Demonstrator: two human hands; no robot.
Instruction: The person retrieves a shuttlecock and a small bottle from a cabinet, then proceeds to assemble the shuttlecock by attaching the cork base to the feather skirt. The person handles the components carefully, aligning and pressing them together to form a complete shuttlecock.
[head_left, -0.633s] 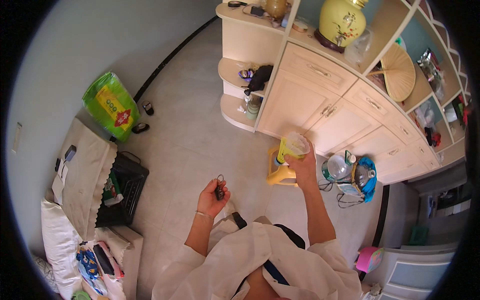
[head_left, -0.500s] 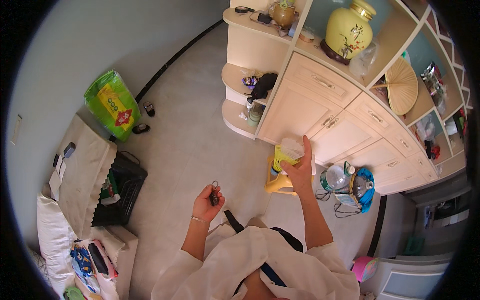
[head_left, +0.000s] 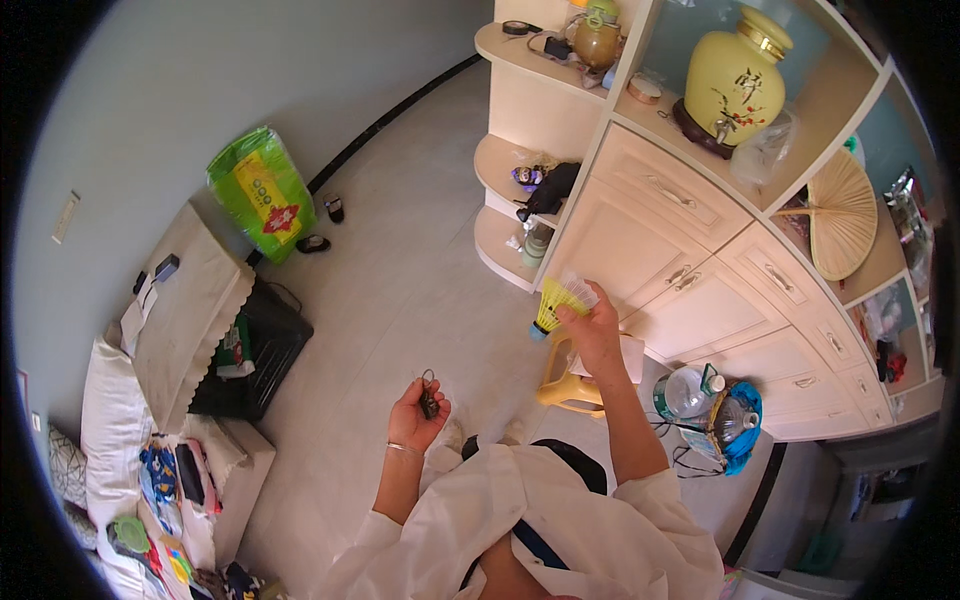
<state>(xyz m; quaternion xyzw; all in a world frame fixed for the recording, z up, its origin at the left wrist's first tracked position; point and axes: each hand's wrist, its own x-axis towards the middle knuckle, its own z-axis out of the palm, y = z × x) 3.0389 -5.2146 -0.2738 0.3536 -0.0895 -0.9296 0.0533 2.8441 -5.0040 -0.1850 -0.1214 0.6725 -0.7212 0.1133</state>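
Note:
My left hand [head_left: 412,418] is closed around a small dark brown keychain [head_left: 430,403], whose thin metal ring sticks up above the fingers. A bracelet circles that wrist. In front of the cabinet, my right hand [head_left: 598,340] grips a yellow shuttlecock [head_left: 558,298] by its feathered skirt. The shuttlecock's bluish cork end points down and left. Below the right hand stands a yellow plastic stool [head_left: 558,385], partly hidden by my forearm, with a pale box-like thing [head_left: 630,357] on it.
A cream cabinet [head_left: 650,200] with open shelves curves along the right, bearing a yellow jar [head_left: 735,85] and a straw fan [head_left: 842,215]. Large plastic bottles [head_left: 685,392] stand on the floor beside it. At left are a green package [head_left: 262,195], a black crate [head_left: 280,345] and a sofa [head_left: 112,435].
My right hand has turned the shuttlecock, so its cork end shows farther left, clear of the stool. My left hand still holds the keychain. The whole view has shifted slightly.

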